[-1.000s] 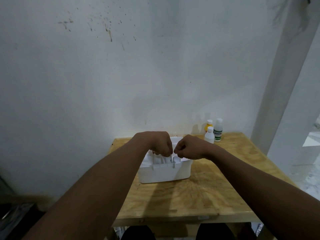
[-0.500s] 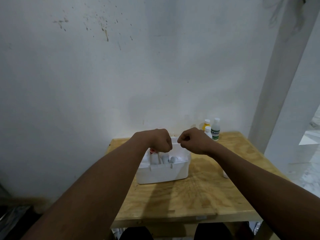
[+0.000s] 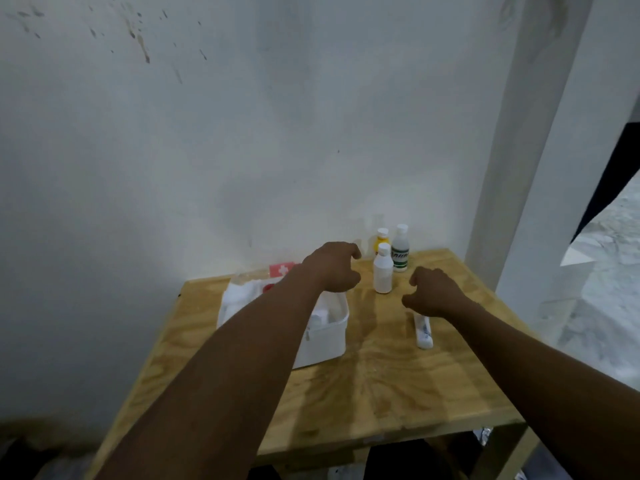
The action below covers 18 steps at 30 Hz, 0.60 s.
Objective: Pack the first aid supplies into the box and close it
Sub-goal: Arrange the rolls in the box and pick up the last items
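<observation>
A white first aid box (image 3: 325, 336) stands open on the left of the wooden table, with white supplies and a red cap inside; my left forearm hides much of it. Its lid with a red cross label (image 3: 281, 270) lies behind it. My left hand (image 3: 334, 268) hovers over the box's far right corner, fingers curled, holding nothing. My right hand (image 3: 434, 292) hangs above a white tube (image 3: 423, 330) lying on the table, fingers loosely curled and empty. Between the hands stands a white bottle (image 3: 383, 268).
A yellow bottle (image 3: 382, 240) and a clear bottle with a green label (image 3: 400, 249) stand at the back by the wall. The wooden table (image 3: 381, 393) ends at a white pillar (image 3: 512, 202) on the right. A plain wall stands close behind.
Both hands have left the box and moved right towards the bottles. The camera has turned, so the box now sits further left, and the tube has come into sight.
</observation>
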Available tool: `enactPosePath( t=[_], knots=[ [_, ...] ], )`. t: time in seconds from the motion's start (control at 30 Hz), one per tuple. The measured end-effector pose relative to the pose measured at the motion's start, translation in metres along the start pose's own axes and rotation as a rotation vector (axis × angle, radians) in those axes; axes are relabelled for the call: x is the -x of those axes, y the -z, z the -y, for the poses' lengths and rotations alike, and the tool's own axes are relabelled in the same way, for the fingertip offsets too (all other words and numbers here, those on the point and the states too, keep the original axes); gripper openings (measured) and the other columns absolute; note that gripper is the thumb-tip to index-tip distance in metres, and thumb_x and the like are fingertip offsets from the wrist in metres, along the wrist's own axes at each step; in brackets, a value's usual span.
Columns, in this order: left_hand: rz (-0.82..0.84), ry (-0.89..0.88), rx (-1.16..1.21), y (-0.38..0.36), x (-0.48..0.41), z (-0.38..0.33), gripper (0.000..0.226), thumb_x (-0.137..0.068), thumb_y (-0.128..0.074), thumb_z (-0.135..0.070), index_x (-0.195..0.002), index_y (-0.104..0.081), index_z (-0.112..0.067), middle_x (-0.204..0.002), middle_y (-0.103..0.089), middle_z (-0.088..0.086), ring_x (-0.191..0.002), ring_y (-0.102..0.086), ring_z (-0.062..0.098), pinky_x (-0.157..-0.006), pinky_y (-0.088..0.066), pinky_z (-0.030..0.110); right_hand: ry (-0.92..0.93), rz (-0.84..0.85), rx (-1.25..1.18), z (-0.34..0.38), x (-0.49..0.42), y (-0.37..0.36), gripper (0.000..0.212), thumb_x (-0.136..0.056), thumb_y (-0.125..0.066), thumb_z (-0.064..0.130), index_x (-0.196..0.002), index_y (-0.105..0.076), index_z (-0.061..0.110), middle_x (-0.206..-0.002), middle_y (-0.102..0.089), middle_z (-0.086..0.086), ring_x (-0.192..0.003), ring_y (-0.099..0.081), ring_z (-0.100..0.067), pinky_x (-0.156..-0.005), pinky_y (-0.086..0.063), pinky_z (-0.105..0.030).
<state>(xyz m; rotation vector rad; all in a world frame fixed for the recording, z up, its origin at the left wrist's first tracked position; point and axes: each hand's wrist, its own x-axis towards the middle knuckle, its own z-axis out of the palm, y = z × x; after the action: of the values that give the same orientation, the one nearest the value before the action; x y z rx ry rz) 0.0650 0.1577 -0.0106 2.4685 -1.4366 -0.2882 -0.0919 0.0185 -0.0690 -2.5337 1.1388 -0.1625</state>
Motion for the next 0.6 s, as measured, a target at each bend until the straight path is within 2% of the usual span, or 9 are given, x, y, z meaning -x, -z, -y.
enactPosePath(
  t=[0.1,0.2,0.27,0.33,0.4,0.5,0.6],
  knots=[
    [-0.024,-0.026,-0.049,-0.017,-0.018,-0.013,0.072,-0.085,-0.066,-0.027,-0.151,-0.036,-0.026,-0.148,-0.043,0.007,-0.132,-0.047,0.029,-0.103,-0.048,0.045,-0.063,0.069,0.033,-0.017,-0.003,-0.011,0.063,-0.075,-0.069,0.041,-0.127,-0.047,0.013,-0.125,-0.053,-0.014,-0.114,-0.051,-0.029,-0.092,-0.048,-0.040],
    [-0.087,-0.058,-0.102,-0.030,-0.032,-0.023,0.083,-0.087,-0.065,-0.030,-0.157,-0.022,-0.031,-0.158,-0.028,0.006,-0.137,-0.039,0.034,-0.103,-0.047,0.050,-0.038,0.102,0.017,-0.023,-0.004,-0.018,0.055,-0.077,-0.068,0.036,-0.124,-0.048,0.014,-0.119,-0.057,-0.012,-0.105,-0.053,-0.025,-0.080,-0.047,-0.034],
    [-0.116,-0.089,-0.131,-0.034,-0.039,-0.031,0.083,-0.089,-0.064,-0.033,-0.158,-0.018,-0.032,-0.162,-0.023,0.004,-0.139,-0.036,0.035,-0.105,-0.045,0.052,-0.010,0.090,0.009,-0.023,-0.005,-0.021,0.048,-0.079,-0.068,0.032,-0.120,-0.052,0.013,-0.115,-0.060,-0.009,-0.100,-0.055,-0.023,-0.080,-0.050,-0.034],
    [-0.082,-0.105,-0.175,-0.034,-0.046,-0.039,0.079,-0.091,-0.062,-0.034,-0.158,-0.022,-0.030,-0.162,-0.027,0.004,-0.139,-0.037,0.034,-0.106,-0.044,0.052,0.008,0.062,-0.016,-0.022,-0.007,-0.022,0.044,-0.078,-0.069,0.028,-0.118,-0.055,0.013,-0.113,-0.062,-0.008,-0.101,-0.058,-0.025,-0.081,-0.051,-0.034],
    [-0.070,-0.109,-0.224,-0.033,-0.050,-0.044,0.071,-0.091,-0.062,-0.035,-0.154,-0.031,-0.027,-0.154,-0.041,0.005,-0.134,-0.044,0.033,-0.103,-0.046,0.050,0.021,0.036,-0.057,-0.020,-0.007,-0.021,0.042,-0.078,-0.070,0.028,-0.116,-0.058,0.014,-0.112,-0.063,-0.008,-0.101,-0.060,-0.025,-0.081,-0.054,-0.036],
    [-0.157,-0.114,-0.260,-0.030,-0.052,-0.047,0.051,-0.089,-0.065,-0.032,-0.137,-0.048,-0.025,-0.130,-0.057,0.005,-0.115,-0.057,0.029,-0.089,-0.052,0.044,0.007,-0.005,-0.182,-0.015,-0.007,-0.013,0.036,-0.078,-0.071,0.027,-0.110,-0.058,0.017,-0.104,-0.063,-0.007,-0.088,-0.066,-0.026,-0.074,-0.060,-0.042],
    [-0.213,-0.093,-0.276,-0.026,-0.050,-0.046,0.032,-0.090,-0.066,-0.030,-0.119,-0.057,-0.022,-0.115,-0.062,0.005,-0.102,-0.063,0.027,-0.082,-0.054,0.040,0.058,-0.092,-0.236,-0.009,-0.007,-0.003,0.029,-0.078,-0.072,0.027,-0.103,-0.061,0.016,-0.105,-0.062,-0.006,-0.086,-0.062,-0.023,-0.071,-0.056,-0.040]
  ],
)
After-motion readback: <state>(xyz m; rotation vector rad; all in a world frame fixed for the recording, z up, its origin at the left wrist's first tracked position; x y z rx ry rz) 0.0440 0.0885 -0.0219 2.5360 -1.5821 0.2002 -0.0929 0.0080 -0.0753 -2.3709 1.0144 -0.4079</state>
